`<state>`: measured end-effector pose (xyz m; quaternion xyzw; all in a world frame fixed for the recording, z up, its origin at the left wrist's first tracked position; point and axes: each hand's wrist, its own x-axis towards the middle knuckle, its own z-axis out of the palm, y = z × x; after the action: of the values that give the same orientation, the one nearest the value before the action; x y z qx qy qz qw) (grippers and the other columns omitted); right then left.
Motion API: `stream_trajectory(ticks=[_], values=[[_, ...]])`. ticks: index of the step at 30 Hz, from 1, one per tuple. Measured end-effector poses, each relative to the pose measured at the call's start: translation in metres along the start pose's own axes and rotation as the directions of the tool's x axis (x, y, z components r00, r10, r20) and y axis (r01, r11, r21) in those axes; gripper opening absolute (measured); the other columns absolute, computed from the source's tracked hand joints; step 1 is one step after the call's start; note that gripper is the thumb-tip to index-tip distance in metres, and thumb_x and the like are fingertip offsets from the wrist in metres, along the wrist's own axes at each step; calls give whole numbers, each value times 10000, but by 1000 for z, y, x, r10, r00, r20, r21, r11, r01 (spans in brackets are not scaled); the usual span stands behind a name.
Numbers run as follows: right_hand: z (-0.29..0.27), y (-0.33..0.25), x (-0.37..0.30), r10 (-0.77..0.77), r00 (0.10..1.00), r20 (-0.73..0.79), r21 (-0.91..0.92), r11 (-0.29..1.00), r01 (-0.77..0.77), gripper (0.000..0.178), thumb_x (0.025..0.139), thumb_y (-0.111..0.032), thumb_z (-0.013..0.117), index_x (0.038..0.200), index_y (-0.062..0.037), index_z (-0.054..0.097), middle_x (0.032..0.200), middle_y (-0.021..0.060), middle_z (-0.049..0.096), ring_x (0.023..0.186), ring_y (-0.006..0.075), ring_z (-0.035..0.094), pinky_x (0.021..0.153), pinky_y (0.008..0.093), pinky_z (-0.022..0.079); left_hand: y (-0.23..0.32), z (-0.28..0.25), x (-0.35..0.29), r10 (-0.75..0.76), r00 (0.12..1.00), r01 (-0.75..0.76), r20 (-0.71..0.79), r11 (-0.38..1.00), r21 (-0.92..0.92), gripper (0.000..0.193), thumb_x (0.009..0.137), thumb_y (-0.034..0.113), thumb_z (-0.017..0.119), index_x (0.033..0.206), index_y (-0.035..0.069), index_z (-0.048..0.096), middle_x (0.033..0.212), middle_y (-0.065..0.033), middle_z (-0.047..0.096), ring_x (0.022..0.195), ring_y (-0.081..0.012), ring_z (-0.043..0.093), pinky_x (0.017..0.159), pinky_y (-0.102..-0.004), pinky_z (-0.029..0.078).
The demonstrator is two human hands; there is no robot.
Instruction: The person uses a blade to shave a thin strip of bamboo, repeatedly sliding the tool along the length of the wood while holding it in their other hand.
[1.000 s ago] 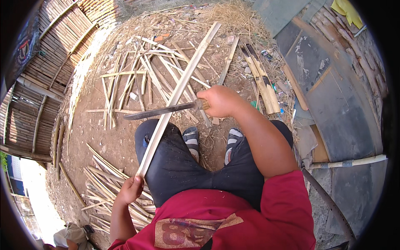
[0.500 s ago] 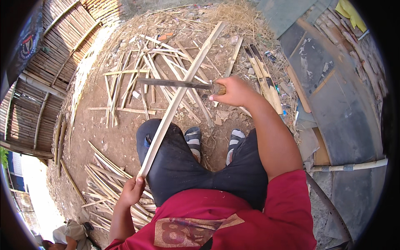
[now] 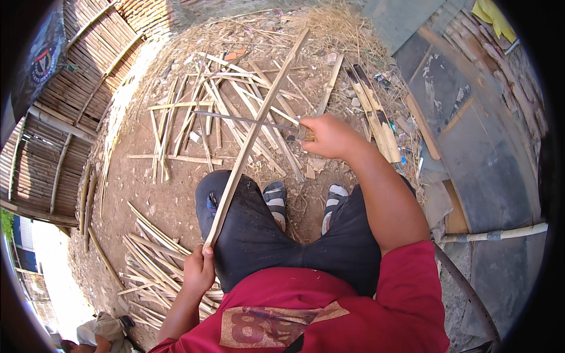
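My left hand (image 3: 199, 269) is closed around the near end of a long bamboo strip (image 3: 240, 162). The strip slants over my left thigh, away and to the right, its far end raised above the ground. A long knife (image 3: 226, 116) is in my right hand (image 3: 326, 136), fingers wrapped round its handle, which is mostly hidden. Its dark blade points left and crosses the strip beyond my knees, seen nearly edge-on. Whether the blade's edge bites into the bamboo I cannot tell.
Loose bamboo strips (image 3: 170, 126) lie scattered on the dirt ahead. Another heap of strips (image 3: 154, 262) is beside my left leg. Split bamboo pieces (image 3: 376, 117) and dark sheets (image 3: 471, 147) lie to the right. A person (image 3: 103, 332) is at the lower left.
The bamboo strip has turned to show a narrower side, and its far end has shifted slightly left. The knife blade has rolled from its flat side to nearly edge-on.
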<state>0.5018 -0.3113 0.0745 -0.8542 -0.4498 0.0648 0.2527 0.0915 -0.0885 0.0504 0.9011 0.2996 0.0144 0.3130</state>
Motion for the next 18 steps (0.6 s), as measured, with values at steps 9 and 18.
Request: stream_trajectory(ticks=[9,18], values=[[11,0,9,186,980,-71,-18,982,-188,349,823,-210,718,1139,-71,675,927,181,728,904,400,710,808,491,572,17,7,2,7,997,10,-80,977,214,457,1062,395,497,867,-13,563,689,-279,608,708,-521,615,630,-570,460],[23,-13,-3,60,997,42,-37,998,-58,317,793,-209,744,1075,-79,677,833,179,717,827,381,715,750,501,559,14,7,-4,-2,998,15,-61,978,206,465,1064,404,495,887,-19,577,732,-292,628,726,-520,622,646,-568,465]])
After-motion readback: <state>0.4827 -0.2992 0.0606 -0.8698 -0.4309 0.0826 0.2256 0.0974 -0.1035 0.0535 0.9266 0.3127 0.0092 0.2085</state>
